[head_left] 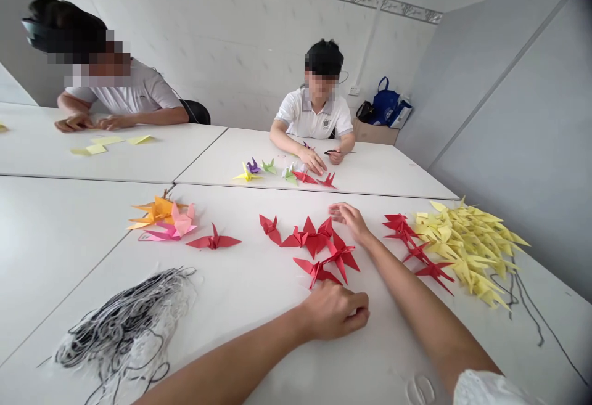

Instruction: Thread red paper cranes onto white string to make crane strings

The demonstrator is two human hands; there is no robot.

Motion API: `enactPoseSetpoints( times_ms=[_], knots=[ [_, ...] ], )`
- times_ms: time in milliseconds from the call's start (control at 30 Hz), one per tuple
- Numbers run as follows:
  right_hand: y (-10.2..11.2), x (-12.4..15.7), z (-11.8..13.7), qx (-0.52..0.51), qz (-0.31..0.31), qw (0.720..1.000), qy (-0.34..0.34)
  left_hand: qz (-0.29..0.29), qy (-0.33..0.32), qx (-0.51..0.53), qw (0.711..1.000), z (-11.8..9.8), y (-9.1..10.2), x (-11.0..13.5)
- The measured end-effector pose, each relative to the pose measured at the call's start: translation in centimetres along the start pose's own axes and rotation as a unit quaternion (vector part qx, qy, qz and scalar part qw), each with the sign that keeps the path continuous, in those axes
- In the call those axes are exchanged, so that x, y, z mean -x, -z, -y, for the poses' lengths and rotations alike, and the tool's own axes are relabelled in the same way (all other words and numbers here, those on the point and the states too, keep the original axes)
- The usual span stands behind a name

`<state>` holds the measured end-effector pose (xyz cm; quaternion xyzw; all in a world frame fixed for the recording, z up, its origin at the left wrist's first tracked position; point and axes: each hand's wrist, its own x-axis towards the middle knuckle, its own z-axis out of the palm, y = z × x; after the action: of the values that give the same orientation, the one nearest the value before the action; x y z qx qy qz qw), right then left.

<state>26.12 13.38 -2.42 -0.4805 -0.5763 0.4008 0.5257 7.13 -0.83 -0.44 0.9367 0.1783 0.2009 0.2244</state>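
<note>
My left hand (335, 310) rests on the white table with its fingers curled in; whatever may lie inside them is hidden. Just beyond its knuckles lies a red paper crane (317, 272), the nearest of a loose cluster of several red folded cranes. My right hand (351, 221) reaches past the cluster's right side, fingers stretched out and slightly apart, beside a red crane (325, 230). I see nothing held in it. Another red crane (214, 240) lies alone to the left, and further red cranes (419, 251) sit right of my right forearm.
A heap of yellow paper cranes (467, 245) trails dark cords at right. Orange cranes (160, 209) and pink cranes (180, 223) lie left, above a tangled cord bundle (124, 312). Across the table, one person (319, 109) handles small cranes; another person (134, 87) handles yellow paper.
</note>
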Motion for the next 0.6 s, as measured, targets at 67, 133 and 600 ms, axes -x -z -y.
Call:
enactPoseSetpoints(
  times_ms=[67, 133, 600],
  knots=[
    [0.0, -0.4, -1.0, -0.026, -0.049, 0.998, 0.006, -0.006, -0.005, -0.026, 1.000, 0.0, -0.1, 0.1],
    [-0.2, -0.1, -1.6, -0.040, -0.080, 0.996, 0.008, -0.007, -0.011, -0.044, 0.999, 0.0, -0.2, 0.1],
    [-0.9, 0.2, -2.1, 0.066, -0.156, 0.986, 0.003, -0.004, -0.014, -0.068, 0.998, 0.2, -0.5, 0.2]
  ],
)
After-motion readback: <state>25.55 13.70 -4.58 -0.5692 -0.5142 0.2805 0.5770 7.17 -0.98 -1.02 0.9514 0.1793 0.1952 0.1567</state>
